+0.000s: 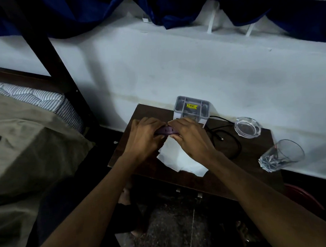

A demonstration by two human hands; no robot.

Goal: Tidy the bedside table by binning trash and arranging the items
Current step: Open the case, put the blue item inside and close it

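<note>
Purple object [164,131], white paper [180,160]

Your two forearms come in from the lower edge, the left from about 7 o'clock and the right from about 4 o'clock, and converge toward the middle. Your left hand [144,137] lies palm down, knuckles up, fingers curled inward toward 3 o'clock. Your right hand [189,135] mirrors it, fingers curled toward 9 o'clock. The fingertips of both hands meet, pinching one small purple object [165,131] between them. Both wrists are bare and roughly level with each other.
</note>
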